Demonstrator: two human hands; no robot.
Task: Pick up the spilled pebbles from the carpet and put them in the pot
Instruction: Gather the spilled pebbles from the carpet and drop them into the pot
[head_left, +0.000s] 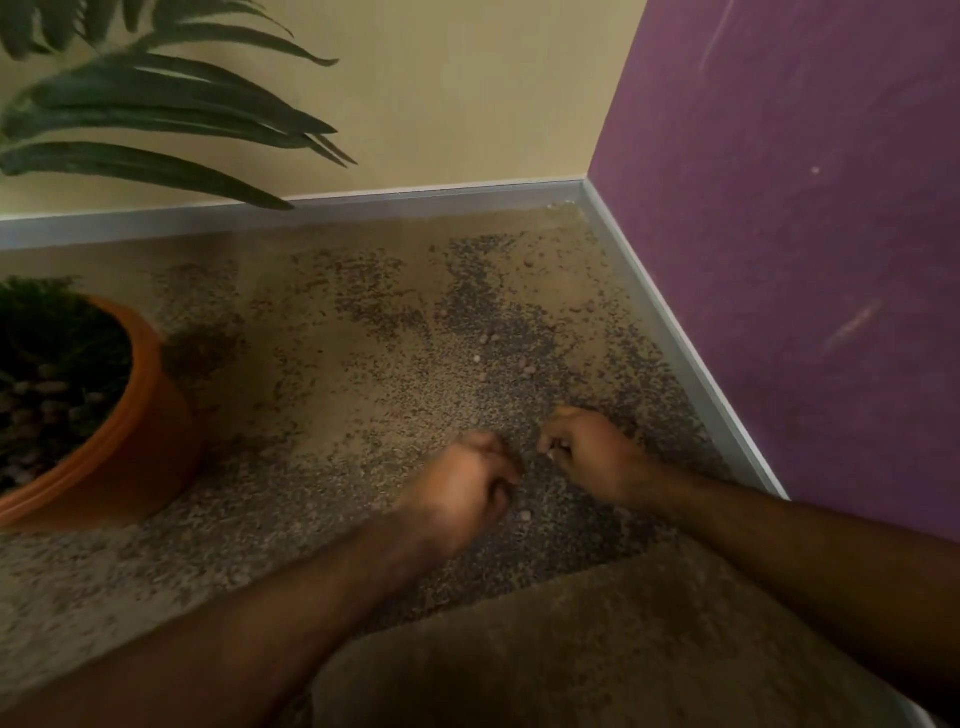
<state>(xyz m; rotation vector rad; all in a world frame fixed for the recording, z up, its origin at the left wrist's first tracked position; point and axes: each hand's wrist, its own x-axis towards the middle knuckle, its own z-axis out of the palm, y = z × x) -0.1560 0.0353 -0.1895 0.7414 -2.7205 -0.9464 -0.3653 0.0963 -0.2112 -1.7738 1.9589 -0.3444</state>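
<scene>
Head view shows both hands, left hand (467, 478) and right hand (582, 452), curled with contents indiscernible, pot (140, 415) part-filled, scattered pebbles (524, 515) remaining on carpet (337, 395).

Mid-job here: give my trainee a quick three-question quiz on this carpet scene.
1. True or false: the pot stands to the person's left.
2. Which wall is nearer the right hand? A) purple B) cream
3. Fill in: a loose pebble lies on the carpet between the two ____.

Key: 1 true; 2 A, the purple wall; 3 hands, with the left hand curled beside it.
</scene>
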